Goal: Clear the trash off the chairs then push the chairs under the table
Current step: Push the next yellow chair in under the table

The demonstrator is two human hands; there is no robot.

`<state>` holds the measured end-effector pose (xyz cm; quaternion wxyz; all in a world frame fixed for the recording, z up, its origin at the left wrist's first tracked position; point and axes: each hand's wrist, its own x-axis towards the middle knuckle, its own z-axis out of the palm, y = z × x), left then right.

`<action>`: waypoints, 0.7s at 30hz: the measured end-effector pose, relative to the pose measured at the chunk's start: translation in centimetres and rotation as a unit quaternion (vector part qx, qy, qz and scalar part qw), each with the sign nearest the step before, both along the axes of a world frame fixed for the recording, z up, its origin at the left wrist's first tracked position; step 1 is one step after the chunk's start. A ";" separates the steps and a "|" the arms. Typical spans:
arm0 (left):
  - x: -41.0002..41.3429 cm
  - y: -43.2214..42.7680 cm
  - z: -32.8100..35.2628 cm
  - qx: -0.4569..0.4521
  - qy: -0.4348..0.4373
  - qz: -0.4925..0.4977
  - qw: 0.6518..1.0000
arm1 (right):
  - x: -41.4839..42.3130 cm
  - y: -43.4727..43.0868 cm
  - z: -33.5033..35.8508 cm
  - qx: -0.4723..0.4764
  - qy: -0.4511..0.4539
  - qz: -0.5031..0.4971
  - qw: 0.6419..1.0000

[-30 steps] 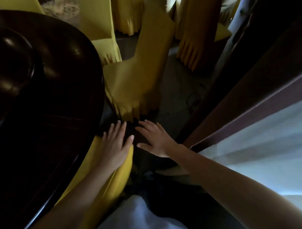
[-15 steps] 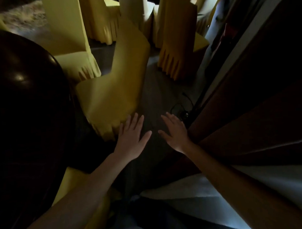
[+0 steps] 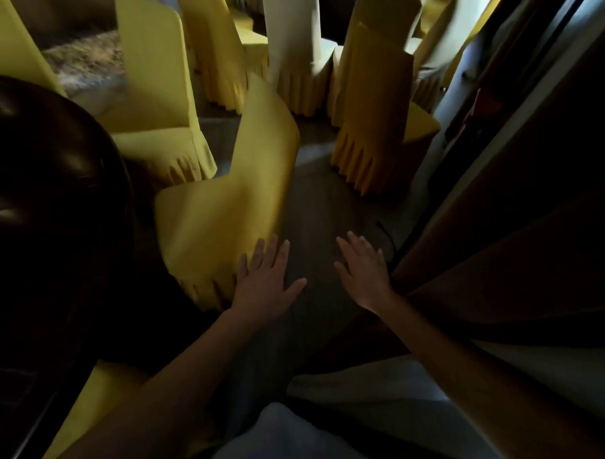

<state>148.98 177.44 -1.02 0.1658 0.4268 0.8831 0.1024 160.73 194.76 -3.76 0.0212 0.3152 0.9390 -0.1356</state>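
Both hands are spread flat with straight fingers and hold nothing. The left hand [image 3: 265, 282] reaches forward with its fingertips over the lower skirt of the nearest chair [image 3: 218, 211], though I cannot tell whether they touch the cloth. The right hand [image 3: 362, 272] hovers beside it over the floor [image 3: 320, 201], touching nothing. I count two hands and eight covered chairs, the farthest of them blurred. The nearest chair, in yellow cloth, stands angled just beside the edge of the table [image 3: 46, 204]. A tucked chair [image 3: 88, 408] shows under the left forearm, close against the table's rim. A third chair [image 3: 156, 97] stands behind the nearest one, also by the table. A fourth chair [image 3: 376, 123] stands apart to the right, its back toward the camera. Four more crowd the far end, one of them a pale chair [image 3: 294, 47]. There is one table, dark, glossy and round-edged. The floor is grey, and a black cable [image 3: 387, 233] lies near a dark wooden panel [image 3: 517, 239] on the right.
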 end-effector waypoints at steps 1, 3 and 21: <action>-0.1 0.3 -0.1 -0.001 0.007 -0.001 1.000 | -0.2 0.6 -0.2 0.002 -0.007 0.000 1.000; -0.8 1.0 -0.2 -0.001 0.014 0.002 1.000 | -0.6 1.8 -0.3 -0.001 -0.014 0.002 1.000; -15.8 15.1 -0.2 0.060 0.018 -0.015 0.998 | -12.7 12.3 -0.3 -0.011 -0.023 -0.007 1.000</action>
